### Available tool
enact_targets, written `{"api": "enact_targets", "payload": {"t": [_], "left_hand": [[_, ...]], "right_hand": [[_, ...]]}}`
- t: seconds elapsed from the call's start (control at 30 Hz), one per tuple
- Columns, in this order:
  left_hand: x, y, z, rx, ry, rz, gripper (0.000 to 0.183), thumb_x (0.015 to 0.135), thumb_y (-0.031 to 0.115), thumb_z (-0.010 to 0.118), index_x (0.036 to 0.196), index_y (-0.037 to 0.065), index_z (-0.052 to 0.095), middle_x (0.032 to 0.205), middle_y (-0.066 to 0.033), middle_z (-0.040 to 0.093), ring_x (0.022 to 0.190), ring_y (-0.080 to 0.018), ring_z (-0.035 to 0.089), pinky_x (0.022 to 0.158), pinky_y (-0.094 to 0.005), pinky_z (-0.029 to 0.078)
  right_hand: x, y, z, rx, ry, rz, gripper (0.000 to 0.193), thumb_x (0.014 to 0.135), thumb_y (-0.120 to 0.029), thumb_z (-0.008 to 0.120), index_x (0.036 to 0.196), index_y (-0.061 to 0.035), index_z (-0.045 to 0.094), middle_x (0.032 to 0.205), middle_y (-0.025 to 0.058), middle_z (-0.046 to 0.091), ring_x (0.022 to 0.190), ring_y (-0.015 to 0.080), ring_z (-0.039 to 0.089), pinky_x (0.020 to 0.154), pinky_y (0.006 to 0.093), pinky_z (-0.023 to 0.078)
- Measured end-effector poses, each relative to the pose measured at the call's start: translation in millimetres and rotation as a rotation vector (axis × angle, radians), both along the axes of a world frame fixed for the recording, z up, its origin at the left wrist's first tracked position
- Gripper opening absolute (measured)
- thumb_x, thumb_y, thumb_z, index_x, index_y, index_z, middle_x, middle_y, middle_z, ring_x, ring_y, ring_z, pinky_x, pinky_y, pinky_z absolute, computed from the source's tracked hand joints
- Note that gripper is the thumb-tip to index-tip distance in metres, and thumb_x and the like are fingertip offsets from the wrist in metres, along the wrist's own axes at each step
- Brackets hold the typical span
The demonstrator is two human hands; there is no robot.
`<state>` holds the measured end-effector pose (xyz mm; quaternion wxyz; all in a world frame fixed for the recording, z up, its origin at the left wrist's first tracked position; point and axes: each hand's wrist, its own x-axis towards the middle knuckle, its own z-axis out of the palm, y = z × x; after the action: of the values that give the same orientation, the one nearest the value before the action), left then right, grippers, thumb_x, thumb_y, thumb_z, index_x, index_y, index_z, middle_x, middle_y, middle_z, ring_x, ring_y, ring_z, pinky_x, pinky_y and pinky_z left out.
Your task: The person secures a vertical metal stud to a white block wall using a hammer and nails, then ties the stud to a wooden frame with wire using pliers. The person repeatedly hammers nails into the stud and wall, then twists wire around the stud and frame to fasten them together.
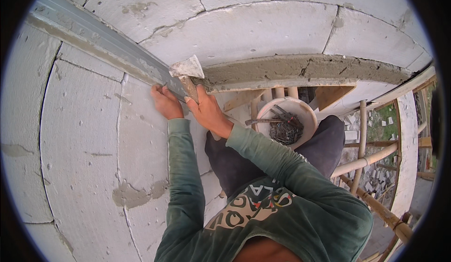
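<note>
Your right hand (pixel 209 114)'s wrapped round the hammer (pixel 187 69), head by the near end of the metal channel (pixel 112 48). Your left hand (pixel 167 103)'s bunched at that channel's lower edge, can't tell if it's pinching anything. Looks like the fastening step to me; next tap calls for clear fingers. Nails (pixel 284 132) sit inside the bucket (pixel 307 121)'s rim.

Observed 1 round, off-white plastic bucket (pixel 308 126); unable to determine the footing beneath. Recorded inside: heaped thin, dark-grey metal pieces (pixel 283 134), apparently nails. Recorded over the left rim: 1 brown-shafted tool (pixel 262 120). Noted along white block masonry (pixel 253 31): long, grey metal channel (pixel 105 37); rough, grey mortar (pixel 291 68).
</note>
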<state>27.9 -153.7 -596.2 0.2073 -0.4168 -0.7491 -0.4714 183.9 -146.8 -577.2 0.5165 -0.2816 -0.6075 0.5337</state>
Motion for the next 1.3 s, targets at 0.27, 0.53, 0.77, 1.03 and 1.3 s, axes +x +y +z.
{"api": "enact_targets", "payload": {"t": [0.27, 0.53, 0.77, 1.03, 1.3], "left_hand": [[9.7, -5.7, 18.6, -0.043, -0.049, -0.01, 0.027, 0.094, 0.007, 0.055, 0.118, -0.001, 0.046, 0.096, -0.021, 0.063, 0.085, -0.0354, 0.064, 0.072, -0.0408, 0.05], [7.8, -6.0, 18.2, -0.04, -0.077, -0.026, 0.027, 0.093, 0.007, 0.057, 0.117, -0.001, 0.047, 0.096, -0.0202, 0.063, 0.085, -0.0337, 0.064, 0.072, -0.039, 0.05], [0.8, -7.5, 8.5, -0.077, -0.07, -0.029, 0.032, 0.09, 0.0, 0.055, 0.12, -0.002, 0.048, 0.103, -0.0214, 0.06, 0.093, -0.0366, 0.06, 0.078, -0.0412, 0.049], [5.6, -31.4, -28.7, -0.117, 0.15, -0.139, 0.063, 0.086, -0.007, 0.051, 0.146, 0.005, 0.035, 0.102, -0.019, 0.055, 0.09, -0.0356, 0.056, 0.075, -0.0403, 0.048], [9.1, -23.7, -45.6, -0.126, -0.003, -0.016, 0.066, 0.089, 0.007, 0.059, 0.149, 0.016, 0.032, 0.082, -0.0205, 0.064, 0.071, -0.0399, 0.062, 0.062, -0.0457, 0.048]], "right_hand": [[-10.5, -6.3, -11.6, 0.033, 0.14, -0.068, 0.029, 0.091, -0.017, 0.058, 0.103, 0.0069, 0.047, 0.069, 0.0264, 0.06, 0.066, 0.0465, 0.062, 0.056, 0.0478, 0.047], [-18.6, -5.1, -24.3, 0.09, -0.02, -0.05, 0.03, 0.09, -0.013, 0.06, 0.106, 0.0079, 0.045, 0.067, 0.0288, 0.059, 0.065, 0.0462, 0.062, 0.054, 0.0479, 0.047], [-21.7, -11.1, -27.4, 0.162, 0.082, -0.099, 0.031, 0.089, -0.015, 0.06, 0.104, 0.0069, 0.045, 0.068, 0.0308, 0.059, 0.067, 0.0482, 0.061, 0.054, 0.0498, 0.046], [-26.4, -0.8, -36.4, 0.244, -0.056, -0.08, 0.026, 0.091, -0.014, 0.058, 0.102, 0.0055, 0.046, 0.07, 0.0297, 0.06, 0.067, 0.0501, 0.06, 0.054, 0.0488, 0.046], [-29.8, 2.8, -43.1, 0.188, -0.295, 0.0, 0.025, 0.091, -0.014, 0.056, 0.105, 0.0047, 0.047, 0.079, 0.0309, 0.061, 0.077, 0.049, 0.061, 0.059, 0.0467, 0.048]]}}
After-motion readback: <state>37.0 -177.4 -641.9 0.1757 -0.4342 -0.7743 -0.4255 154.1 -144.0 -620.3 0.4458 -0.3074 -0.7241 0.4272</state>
